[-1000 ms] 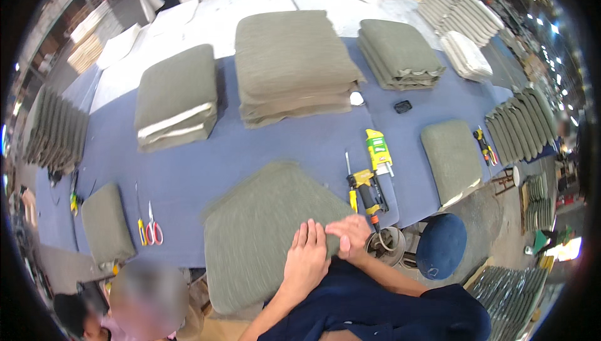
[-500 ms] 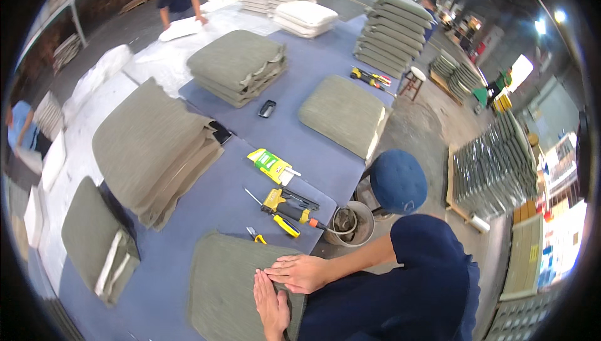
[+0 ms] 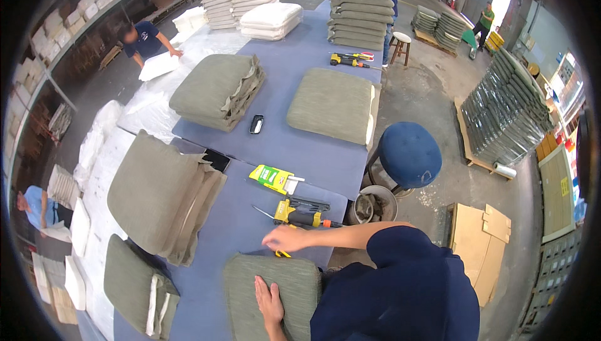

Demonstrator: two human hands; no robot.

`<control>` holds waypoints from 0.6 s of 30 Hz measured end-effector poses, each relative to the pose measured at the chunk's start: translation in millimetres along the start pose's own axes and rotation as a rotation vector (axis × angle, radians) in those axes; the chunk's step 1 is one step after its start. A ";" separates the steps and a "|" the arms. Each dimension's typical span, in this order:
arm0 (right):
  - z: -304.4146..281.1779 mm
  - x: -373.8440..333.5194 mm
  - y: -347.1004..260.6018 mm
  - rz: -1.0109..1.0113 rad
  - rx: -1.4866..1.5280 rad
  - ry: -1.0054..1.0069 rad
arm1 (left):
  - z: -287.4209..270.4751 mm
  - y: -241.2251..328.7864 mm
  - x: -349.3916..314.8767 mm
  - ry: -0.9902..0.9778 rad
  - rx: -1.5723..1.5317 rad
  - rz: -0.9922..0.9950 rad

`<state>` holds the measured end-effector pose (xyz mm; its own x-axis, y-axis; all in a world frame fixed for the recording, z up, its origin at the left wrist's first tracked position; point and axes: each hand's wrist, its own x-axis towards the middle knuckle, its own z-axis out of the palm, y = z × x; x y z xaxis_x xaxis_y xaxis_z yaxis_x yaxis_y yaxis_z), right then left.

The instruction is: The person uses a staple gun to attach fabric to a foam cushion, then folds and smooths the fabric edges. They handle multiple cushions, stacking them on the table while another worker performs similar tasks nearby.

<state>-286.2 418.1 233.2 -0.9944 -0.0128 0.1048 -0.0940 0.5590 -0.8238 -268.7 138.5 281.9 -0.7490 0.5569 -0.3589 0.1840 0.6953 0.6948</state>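
Observation:
My left hand [image 3: 269, 303] lies flat with fingers stretched out on a grey-green fabric cushion [image 3: 241, 278] at the table's near edge. Off the cushion's far edge, my right hand [image 3: 285, 238] hovers over or touches some tools; its fingers are partly curled and blurred, and whether anything is in them is unclear. A bit of a yellow-handled cutter [image 3: 283, 254] shows just below that hand. Right beyond it lies a yellow and black staple gun [image 3: 300, 214] with an air hose fitting. A thin metal shaft [image 3: 261, 211] pokes out beside the gun.
Stacks of grey-green covers [image 3: 159, 197] and a green-yellow box [image 3: 270, 178] lie on the blue table [image 3: 275, 122]. Another cushion [image 3: 332, 104] is farther off. To the right stand a blue round stool [image 3: 410, 154] and a bucket [image 3: 385, 203]. Co-workers [image 3: 147, 37] handle white cushions at left.
My right hand has left the cushion and moved away to the tools. My left hand stays on the cushion. The view has shifted, showing the table from a different angle.

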 end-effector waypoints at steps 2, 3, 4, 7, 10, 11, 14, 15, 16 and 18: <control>-20.0 -15.7 26.0 0.198 -0.344 0.133 | -1.1 -14.2 3.5 -0.002 -0.015 -0.023; -27.4 -25.2 34.2 0.302 -0.470 0.081 | -1.0 -22.1 5.5 0.007 -0.029 -0.038; -33.5 -32.2 42.0 0.426 -0.450 0.059 | -0.1 -30.7 9.1 0.014 -0.046 -0.047; -25.7 -50.9 63.1 0.643 -0.444 0.017 | -4.6 -39.2 21.3 0.011 -0.082 -0.075; -20.8 -52.9 74.2 0.561 -0.557 0.022 | -2.2 -36.1 21.3 0.032 -0.054 -0.102; -19.0 -44.2 70.7 0.558 -0.567 0.015 | -3.8 -35.8 19.4 0.058 -0.036 -0.117; 0.1 -33.2 94.1 0.534 -0.670 -0.070 | 5.9 -36.5 13.3 0.114 -0.004 -0.077; -9.0 -23.8 95.9 0.576 -0.630 -0.138 | 6.8 -38.5 16.6 0.135 0.005 -0.059; -20.6 -18.8 104.4 0.536 -0.636 -0.201 | 14.6 -45.7 24.2 0.148 0.035 -0.046; -55.1 -15.4 138.4 0.495 -0.661 -0.213 | 25.5 -40.1 35.3 0.163 0.047 0.001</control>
<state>-281.2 541.3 148.3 -0.9075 0.2425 -0.3430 0.3358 0.9094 -0.2454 -286.3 141.8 225.5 -0.8414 0.4790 -0.2503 0.2109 0.7174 0.6639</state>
